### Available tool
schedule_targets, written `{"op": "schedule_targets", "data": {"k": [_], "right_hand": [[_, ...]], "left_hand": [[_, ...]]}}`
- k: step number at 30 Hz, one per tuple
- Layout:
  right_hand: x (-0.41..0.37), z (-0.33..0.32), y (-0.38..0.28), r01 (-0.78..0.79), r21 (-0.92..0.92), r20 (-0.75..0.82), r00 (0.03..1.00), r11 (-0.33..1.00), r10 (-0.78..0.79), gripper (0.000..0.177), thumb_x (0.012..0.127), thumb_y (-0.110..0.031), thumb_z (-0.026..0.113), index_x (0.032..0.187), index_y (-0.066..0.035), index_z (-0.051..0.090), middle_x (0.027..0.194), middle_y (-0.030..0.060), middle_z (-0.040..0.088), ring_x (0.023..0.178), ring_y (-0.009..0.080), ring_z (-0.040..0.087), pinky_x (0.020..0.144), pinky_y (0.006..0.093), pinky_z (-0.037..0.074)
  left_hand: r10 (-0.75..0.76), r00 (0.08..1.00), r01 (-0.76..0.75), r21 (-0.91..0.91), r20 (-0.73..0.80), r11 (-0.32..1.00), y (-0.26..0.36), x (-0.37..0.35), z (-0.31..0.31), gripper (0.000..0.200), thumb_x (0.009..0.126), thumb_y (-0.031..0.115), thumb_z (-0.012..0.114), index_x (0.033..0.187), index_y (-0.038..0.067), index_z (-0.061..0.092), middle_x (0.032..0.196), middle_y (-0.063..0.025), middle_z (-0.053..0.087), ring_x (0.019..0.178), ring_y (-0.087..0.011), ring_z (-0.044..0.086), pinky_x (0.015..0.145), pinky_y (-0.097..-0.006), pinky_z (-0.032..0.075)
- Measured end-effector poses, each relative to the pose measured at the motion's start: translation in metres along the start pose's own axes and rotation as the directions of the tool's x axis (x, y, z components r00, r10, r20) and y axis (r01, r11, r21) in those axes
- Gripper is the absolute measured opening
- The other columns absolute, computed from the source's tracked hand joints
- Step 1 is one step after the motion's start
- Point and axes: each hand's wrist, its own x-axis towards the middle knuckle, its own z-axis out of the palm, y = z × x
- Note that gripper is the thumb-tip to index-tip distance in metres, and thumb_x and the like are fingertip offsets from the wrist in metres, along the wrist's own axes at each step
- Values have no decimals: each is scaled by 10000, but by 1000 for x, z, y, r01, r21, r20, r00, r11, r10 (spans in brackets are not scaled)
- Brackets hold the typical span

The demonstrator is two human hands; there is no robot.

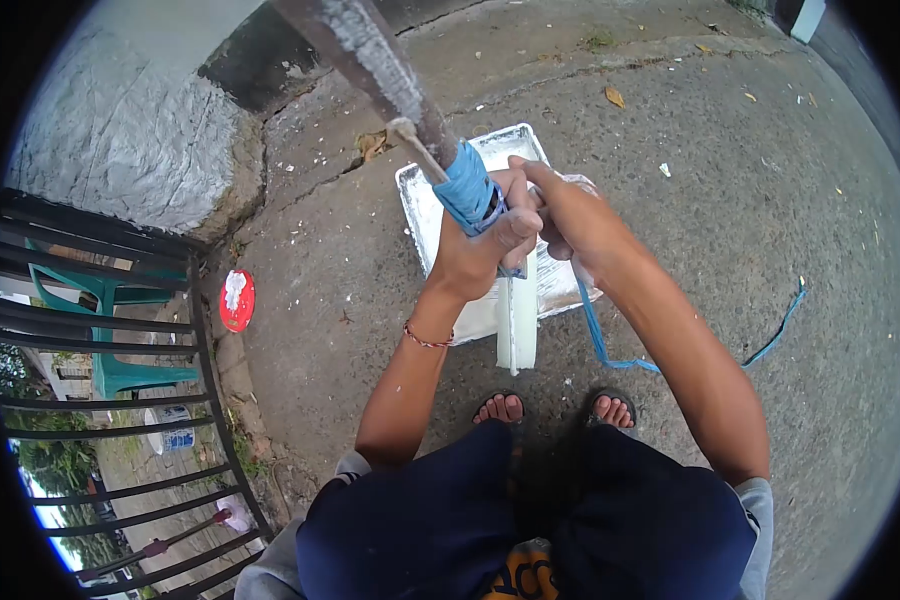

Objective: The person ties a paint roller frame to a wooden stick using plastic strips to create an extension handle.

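A long paint-spattered pole (380,75) comes down from the top, with a blue strip wrapped round its lower end (460,185). My left hand (478,240) is closed around the joint just below the wrapping. Beside it, almost touching, my right hand (570,215) is closed with fingers bent; a blue plastic strip (595,335) hangs from it and trails right. Below my hands is a pale paint roller (516,335), partly covered by my left hand. It lies over a white paint-smeared tray (412,195) on the ground. My right fingertips are partly hidden.
A red lid (236,300) with white paint lies left. Black fence bars (205,350) run along that side; behind them are a green chair (105,320) and a paint bucket (170,430). A rough grey wall base (150,140) stands upper left. My sandalled feet (500,408) are close to the tray.
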Motion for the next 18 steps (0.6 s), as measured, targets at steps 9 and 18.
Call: {"op": "schedule_targets", "data": {"k": [9,18], "right_hand": [[39,-6,-20,-178,-209,79,977,961,198,492,838,-458,569,920,27,573,781,90,460,514,91,319,413,256,238],[48,4,-47,-257,-138,80,960,956,270,495,840,-448,601,967,28,552,734,59,455,405,40,247,321,196,196]], "left_hand": [[-4,998,10,108,-62,994,-38,12,-44,462,785,431,763,647,105,465,498,37,428,420,-58,429,400,-216,314],[65,995,-60,71,-71,996,-31,27,-66,470,775,481,755,724,89,500,532,25,458,431,-63,463,398,-226,373]]}}
